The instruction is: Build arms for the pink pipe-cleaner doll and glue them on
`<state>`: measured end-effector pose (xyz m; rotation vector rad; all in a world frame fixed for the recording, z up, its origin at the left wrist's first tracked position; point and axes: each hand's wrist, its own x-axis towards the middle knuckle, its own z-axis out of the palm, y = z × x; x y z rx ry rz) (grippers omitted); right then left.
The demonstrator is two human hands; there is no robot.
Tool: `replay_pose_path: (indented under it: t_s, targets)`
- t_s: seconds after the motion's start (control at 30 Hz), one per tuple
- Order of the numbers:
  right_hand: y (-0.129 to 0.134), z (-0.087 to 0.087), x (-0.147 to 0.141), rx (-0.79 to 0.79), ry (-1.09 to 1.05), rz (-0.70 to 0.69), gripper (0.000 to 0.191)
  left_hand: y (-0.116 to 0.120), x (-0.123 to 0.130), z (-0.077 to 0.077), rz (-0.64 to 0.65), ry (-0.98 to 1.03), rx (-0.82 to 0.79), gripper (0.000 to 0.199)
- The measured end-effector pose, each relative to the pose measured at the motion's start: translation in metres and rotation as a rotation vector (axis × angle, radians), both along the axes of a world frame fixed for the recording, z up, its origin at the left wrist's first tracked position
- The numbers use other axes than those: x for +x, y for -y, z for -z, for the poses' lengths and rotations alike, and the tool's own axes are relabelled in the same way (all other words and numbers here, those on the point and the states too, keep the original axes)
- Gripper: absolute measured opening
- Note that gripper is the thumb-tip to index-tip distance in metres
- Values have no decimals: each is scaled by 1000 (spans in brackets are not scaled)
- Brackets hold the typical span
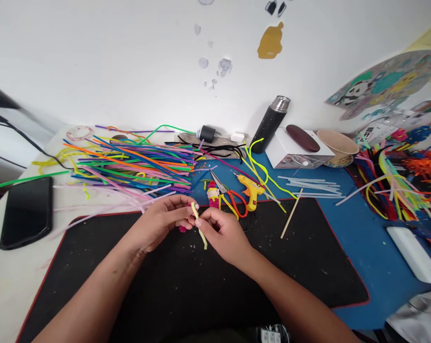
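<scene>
Both hands meet above the black mat [186,290]. Between their fingertips is a short pale yellow pipe cleaner [203,238], its free end hanging down toward the mat. My left hand [165,219] pinches its upper part, where a small pinkish bit shows at the fingertips. My right hand [225,233] grips the same piece lower down with thumb and curled fingers. A small magenta piece [182,229] shows just under my left fingers. Behind the hands are orange-handled scissors [237,202], a yellow glue gun [250,190] and a magenta and yellow fuzzy piece [213,193].
Colourful pipe cleaners [136,162] lie heaped at the back left, a black phone [27,212] at the far left. Clear glue sticks [313,186], a wooden stick [291,214], a black flask [271,124], a white box [297,155] and a bowl [338,143] are on the right.
</scene>
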<state>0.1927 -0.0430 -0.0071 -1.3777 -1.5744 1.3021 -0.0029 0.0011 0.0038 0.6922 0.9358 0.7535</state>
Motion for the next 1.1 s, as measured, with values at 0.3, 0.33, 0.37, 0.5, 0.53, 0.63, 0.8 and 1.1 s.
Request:
replay_pose_path:
  t_s: [0.3, 0.33, 0.37, 0.5, 0.53, 0.63, 0.8, 1.1]
  targets:
    - [1, 0, 2, 7, 10, -1, 23, 0, -4, 3, 47, 43, -6, 36]
    - [1, 0, 2, 7, 9, 1, 22, 0, -5, 3, 51, 44, -8, 36]
    - [1, 0, 2, 7, 7, 3, 22, 0, -6, 2, 54, 44, -10, 37]
    - [1, -1, 3, 2, 6, 3, 21, -1, -8, -1, 85, 26, -19, 42]
    - [1, -1, 3, 0, 7, 0, 21, -1, -8, -1, 91, 18, -17, 43]
    - [1, -2, 2, 4, 16, -8, 21, -1, -7, -1, 84, -17, 2, 43]
    - [2, -1, 2, 1, 16, -8, 21, -2, -4, 0, 75, -73, 48, 44]
    - [0, -1, 0, 15, 13, -14, 22, -1, -2, 2, 81, -94, 113, 40]
